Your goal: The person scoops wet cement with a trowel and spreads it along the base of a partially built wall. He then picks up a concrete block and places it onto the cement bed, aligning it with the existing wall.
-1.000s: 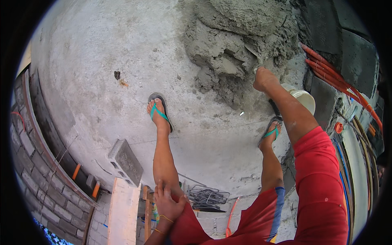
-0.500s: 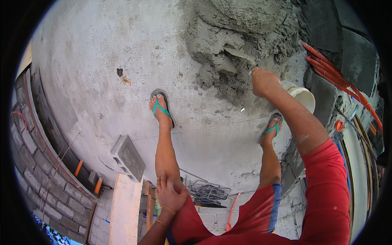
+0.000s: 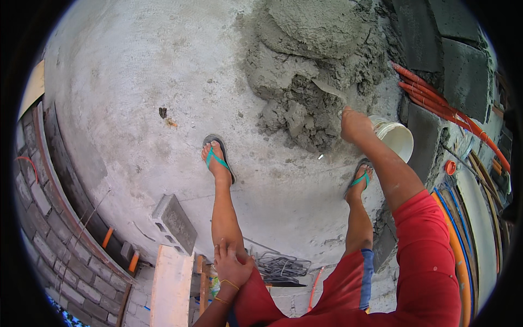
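A rough pile of wet grey mortar (image 3: pixel 305 43) lies on the concrete slab (image 3: pixel 136 82) at the top centre. My right hand (image 3: pixel 355 126) is closed on the handle of a metal trowel (image 3: pixel 327 90), whose blade is at the pile. Just right of that hand a white plastic bucket (image 3: pixel 396 143) lies tilted, partly hidden by my forearm. My left hand (image 3: pixel 231 270) rests on my left knee with its fingers apart, holding nothing. My feet in green-strapped flip-flops stand either side, below the pile.
A hollow concrete block (image 3: pixel 180 218) stands beside my left leg, near a pale board (image 3: pixel 171 283). Coiled dark rods (image 3: pixel 278 267) lie between my legs. Orange corrugated pipes (image 3: pixel 436 103) run along grey blocks (image 3: pixel 463 76) at right. A block wall (image 3: pixel 60 229) is at the left.
The trowel blade has moved at the pile and some mortar there looks broken up. The view has shifted slightly. My left hand stays on my knee.
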The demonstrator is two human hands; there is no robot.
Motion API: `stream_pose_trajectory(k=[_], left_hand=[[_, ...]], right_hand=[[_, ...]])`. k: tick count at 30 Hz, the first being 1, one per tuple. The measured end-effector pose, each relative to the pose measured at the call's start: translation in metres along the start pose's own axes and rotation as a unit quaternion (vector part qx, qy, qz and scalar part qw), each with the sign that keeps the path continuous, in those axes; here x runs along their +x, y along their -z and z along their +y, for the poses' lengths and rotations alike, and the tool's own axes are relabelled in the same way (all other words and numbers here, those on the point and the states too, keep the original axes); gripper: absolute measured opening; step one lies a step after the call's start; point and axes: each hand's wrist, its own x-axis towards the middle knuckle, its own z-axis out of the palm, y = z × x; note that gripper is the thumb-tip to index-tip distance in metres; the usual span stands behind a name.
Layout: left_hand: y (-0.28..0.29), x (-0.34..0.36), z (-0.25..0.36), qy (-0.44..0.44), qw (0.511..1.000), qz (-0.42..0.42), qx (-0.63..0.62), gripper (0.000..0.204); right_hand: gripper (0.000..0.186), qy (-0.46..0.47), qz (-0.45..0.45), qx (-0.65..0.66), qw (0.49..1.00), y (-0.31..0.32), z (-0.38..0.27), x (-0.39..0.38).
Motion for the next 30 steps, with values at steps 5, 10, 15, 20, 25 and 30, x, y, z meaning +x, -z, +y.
stream_pose_trajectory(k=[5,10,15,20,25,30], left_hand=[[0.003,-0.002,0.003,-0.001,1.000,0.005,-0.009,0.075],[0.011,0.005,0.014,0.012,1.000,-0.013,0.012,0.074],[-0.001,0.006,0.012,0.006,0.999,-0.022,0.039,0.075],[-0.008,0.007,0.016,-0.007,0.998,-0.017,0.066,0.075],[0.005,0.009,0.016,-0.006,0.998,-0.030,0.054,0.075],[0.002,0.010,0.010,0.003,0.998,-0.031,0.051,0.075]], right_hand=[[0.046,-0.030,-0.010,0.061,0.998,-0.094,-0.005,0.011],[0.064,0.016,-0.001,0.193,0.981,-0.075,0.027,-0.073],[0.084,0.090,0.028,0.348,0.933,-0.082,-0.031,-0.078],[0.083,-0.012,-0.051,0.360,0.931,-0.095,0.017,0.014],[0.086,-0.086,-0.073,0.511,0.852,-0.139,0.046,-0.018],[0.077,-0.151,-0.034,0.638,0.755,-0.170,0.038,0.003]])
